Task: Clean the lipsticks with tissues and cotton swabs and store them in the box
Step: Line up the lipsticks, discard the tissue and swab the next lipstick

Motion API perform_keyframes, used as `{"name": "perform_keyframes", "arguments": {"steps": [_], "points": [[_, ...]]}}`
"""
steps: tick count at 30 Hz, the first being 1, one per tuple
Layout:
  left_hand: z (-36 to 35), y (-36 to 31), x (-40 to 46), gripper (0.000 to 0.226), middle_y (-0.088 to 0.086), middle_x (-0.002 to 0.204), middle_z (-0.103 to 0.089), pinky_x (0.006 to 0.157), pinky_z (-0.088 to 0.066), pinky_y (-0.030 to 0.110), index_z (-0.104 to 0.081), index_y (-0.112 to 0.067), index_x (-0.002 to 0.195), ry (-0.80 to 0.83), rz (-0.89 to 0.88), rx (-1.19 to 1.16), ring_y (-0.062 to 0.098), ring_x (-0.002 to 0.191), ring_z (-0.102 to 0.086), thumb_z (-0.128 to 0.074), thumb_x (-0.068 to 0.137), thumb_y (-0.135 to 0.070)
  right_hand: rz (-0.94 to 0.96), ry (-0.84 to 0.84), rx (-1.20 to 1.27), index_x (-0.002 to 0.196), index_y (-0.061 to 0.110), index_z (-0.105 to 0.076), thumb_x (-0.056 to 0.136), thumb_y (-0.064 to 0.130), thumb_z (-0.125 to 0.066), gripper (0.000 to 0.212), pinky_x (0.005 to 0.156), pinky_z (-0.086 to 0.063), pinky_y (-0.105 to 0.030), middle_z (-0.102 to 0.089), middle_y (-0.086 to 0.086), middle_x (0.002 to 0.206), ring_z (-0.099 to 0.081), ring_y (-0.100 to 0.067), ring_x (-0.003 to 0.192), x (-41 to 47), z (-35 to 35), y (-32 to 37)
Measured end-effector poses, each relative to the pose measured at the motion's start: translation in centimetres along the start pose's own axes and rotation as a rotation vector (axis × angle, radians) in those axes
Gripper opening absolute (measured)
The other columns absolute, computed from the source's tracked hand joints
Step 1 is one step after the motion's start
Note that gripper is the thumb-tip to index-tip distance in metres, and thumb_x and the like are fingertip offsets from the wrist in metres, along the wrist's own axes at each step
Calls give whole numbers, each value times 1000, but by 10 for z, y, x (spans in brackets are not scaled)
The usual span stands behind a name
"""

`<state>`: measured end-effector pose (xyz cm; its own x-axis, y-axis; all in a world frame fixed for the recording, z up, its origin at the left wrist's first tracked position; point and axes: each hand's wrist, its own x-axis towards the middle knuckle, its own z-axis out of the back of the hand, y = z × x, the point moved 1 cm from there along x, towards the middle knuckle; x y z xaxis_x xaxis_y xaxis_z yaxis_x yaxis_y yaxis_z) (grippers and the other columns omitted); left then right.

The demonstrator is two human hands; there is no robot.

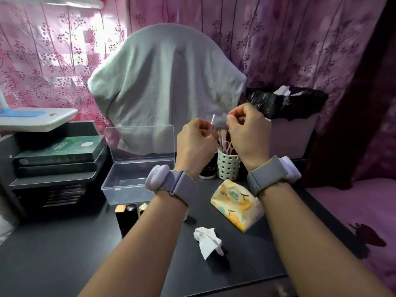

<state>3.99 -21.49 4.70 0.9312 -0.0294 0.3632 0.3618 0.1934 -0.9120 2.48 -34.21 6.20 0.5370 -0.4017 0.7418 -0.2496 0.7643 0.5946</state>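
Left hand pinching cotton swab, right hand pinching tissue (raised above the table)

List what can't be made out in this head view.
- Lipsticks: mostly hidden behind the left forearm; count unclear.
- Cotton swab: lower part hidden in the left hand.
- What the right hand pinches besides the tissue: covered by its fingers.
- Cup contents: blocked by both hands.
- Box floor: too glary to judge.
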Motion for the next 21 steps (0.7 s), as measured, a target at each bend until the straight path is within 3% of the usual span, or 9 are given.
{"name": "perform_keyframes", "arguments": {"steps": [3, 6, 10, 15, 21], "points": [[-20, -15, 10, 19, -3, 73, -75, 82, -60, 48, -66, -23, 80, 2, -22, -17, 29, 88, -73, -49, 69, -24, 24, -40, -39, 89, 14, -69, 90, 21, -65, 8, 74, -41, -27, -72, 3, 82, -66, -20, 79, 19, 11, -8], [-32, -28, 18, 14, -3, 73, -75, 80, -61, 46, -66, -23, 79, -8, -36, -39, 25, 83, -74, -53, 74, -22, 47, -72, -36, 87, 14, -68, 89, 20, -63, 8, 77, -48, -33, -72, 2, 80, -67, -23, 79, 32, 19, -14], [-46, -46, 25, 16, 0, 73, -74, 75, -63, 42, -65, -18, 85, 11, -34, -91, 12, 56, -69, -54, 88, -6, 71, -116, -37, 88, 15, -66, 88, 19, -63, 5, 72, -41, -28, -67, 6, 74, -66, -23, 76, 50, 30, -22], [-59, -54, 36, 16, -2, 72, -75, 80, -61, 49, -66, -22, 80, 26, -60, -75, 29, 85, -73, -51, 73, -22, 86, -160, -73, 88, 16, -64, 88, 22, -63, 6, 73, -49, -35, -70, 2, 77, -67, -26, 77, 76, 43, -29], [-66, -58, 48, 17, -4, 75, -75, 80, -61, 51, -65, -26, 80, 50, -77, -48, 31, 88, -73, -49, 77, -22, 23, -167, -196, 94, 20, -65, 94, 31, -58, 13, 65, -44, -31, -70, 2, 87, -61, -23, 79, 109, 57, -43]]}}
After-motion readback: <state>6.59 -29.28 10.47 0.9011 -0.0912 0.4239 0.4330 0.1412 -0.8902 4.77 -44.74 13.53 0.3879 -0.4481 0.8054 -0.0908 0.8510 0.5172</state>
